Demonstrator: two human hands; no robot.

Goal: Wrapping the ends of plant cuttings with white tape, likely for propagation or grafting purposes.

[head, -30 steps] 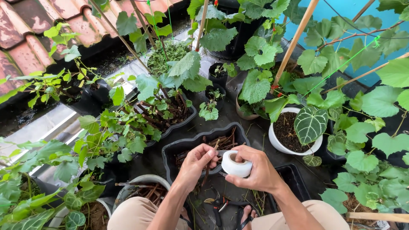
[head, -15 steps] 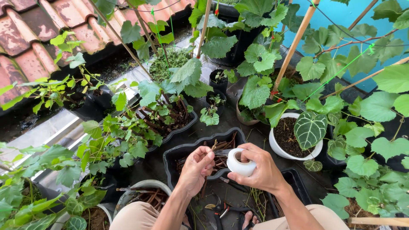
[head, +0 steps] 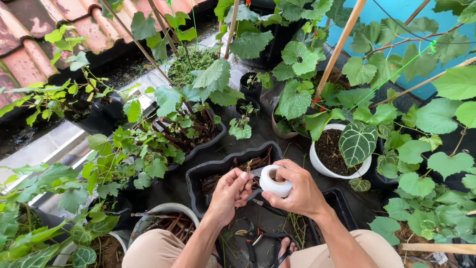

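Observation:
My right hand [head: 297,191] grips a white roll of tape [head: 274,181] from the right, fingers curled over its top. My left hand [head: 231,191] is pinched on a short brown cutting [head: 248,167] right beside the roll, its tip sticking up between the fingers. Both hands hover over a long black planter [head: 206,171] holding several brown cuttings. Red-handled pruning shears [head: 254,243] lie on the floor between my knees.
A white pot [head: 320,166] with a large veined leaf stands to the right. Another black planter of cuttings [head: 210,141] and small black pots [head: 250,84] sit behind. Leafy vines, bamboo stakes [head: 339,47] and a tiled roof [head: 29,39] ring the area.
Both hands have risen slightly above the planter and stay close together at the tape roll; the left hand's fingers have shifted on the cutting.

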